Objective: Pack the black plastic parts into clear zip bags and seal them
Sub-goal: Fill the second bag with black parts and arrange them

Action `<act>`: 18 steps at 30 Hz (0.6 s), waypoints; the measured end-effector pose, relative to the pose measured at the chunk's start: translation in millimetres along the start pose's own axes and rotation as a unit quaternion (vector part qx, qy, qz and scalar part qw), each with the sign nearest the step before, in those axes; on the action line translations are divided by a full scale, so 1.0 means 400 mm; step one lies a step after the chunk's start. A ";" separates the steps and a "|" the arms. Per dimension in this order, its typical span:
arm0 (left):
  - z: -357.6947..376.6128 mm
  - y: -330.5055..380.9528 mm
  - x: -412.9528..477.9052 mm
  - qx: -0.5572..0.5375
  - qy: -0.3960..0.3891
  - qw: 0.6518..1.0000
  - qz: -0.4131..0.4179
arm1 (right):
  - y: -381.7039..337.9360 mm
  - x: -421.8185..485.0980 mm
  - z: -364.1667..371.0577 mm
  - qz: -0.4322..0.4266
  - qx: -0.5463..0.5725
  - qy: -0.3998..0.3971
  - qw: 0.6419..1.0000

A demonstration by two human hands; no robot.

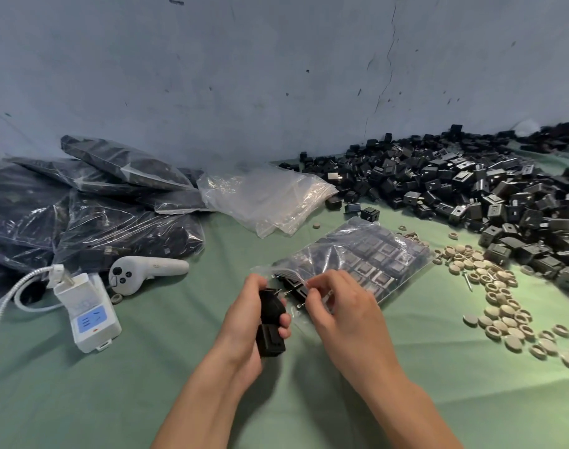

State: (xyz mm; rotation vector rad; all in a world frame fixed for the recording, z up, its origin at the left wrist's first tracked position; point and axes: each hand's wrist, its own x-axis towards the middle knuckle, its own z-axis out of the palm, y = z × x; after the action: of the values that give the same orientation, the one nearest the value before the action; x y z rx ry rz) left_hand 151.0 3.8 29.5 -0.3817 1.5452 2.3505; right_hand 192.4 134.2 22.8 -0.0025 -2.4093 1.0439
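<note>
A clear zip bag (360, 257) lies on the green cloth at centre, partly filled with rows of black plastic parts. My left hand (254, 309) grips a short stack of black parts (270, 325) just in front of the bag's mouth. My right hand (338, 303) pinches the near edge of the bag's opening, where one black part sits with metal pins showing. A large heap of loose black parts (471, 189) spreads along the wall at the right.
Filled zip bags (92, 205) are piled at the left, with a bundle of empty clear bags (267, 196) beside them. A white controller (143, 270) and a white power strip (88, 312) with cable lie left. Beige round caps (500, 296) are scattered right.
</note>
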 end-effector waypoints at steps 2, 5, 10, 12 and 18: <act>0.007 -0.004 -0.008 0.001 -0.022 1.000 -0.013 | 0.001 -0.002 -0.001 0.002 0.000 -0.001 1.000; 0.022 -0.013 -0.008 0.089 -0.008 0.996 0.021 | 0.003 -0.002 -0.005 0.005 0.008 -0.009 1.000; 0.039 -0.006 0.004 0.176 -0.083 0.981 0.010 | 0.012 0.016 -0.014 -0.018 0.035 -0.021 0.999; 0.049 -0.003 0.015 0.180 -0.072 0.981 0.000 | 0.025 0.042 -0.027 -0.035 0.021 0.010 0.999; 0.048 -0.009 0.057 0.260 -0.058 0.961 0.073 | 0.104 0.140 -0.040 -0.012 -0.139 -0.099 0.985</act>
State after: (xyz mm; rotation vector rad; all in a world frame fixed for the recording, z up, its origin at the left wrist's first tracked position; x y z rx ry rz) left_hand 130.4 25.1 25.0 -0.0047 2.0984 1.9096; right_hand 142.7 185.4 29.1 0.0347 -2.7094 0.7186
